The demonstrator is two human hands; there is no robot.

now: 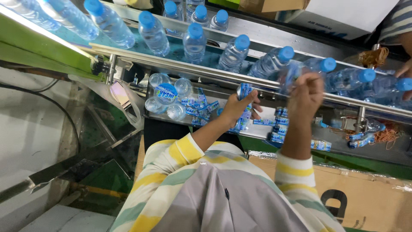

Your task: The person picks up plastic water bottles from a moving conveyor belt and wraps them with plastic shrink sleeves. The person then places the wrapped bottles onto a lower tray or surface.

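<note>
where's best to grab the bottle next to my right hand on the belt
Probably around the clear body of the bottle, coming over the near rail. It lies tilted, blue cap pointing away to the right, so its side faces your right hand.

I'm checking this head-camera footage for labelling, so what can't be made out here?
- Right hand: fingers motion-blurred against a water bottle; its grip is unclear.
- Left hand: its own fingers hide most of the blue label bundle it holds.
- Co-worker's hand: cut off by the right edge.
- Loose labels on the tray: too small to tell apart.
</note>
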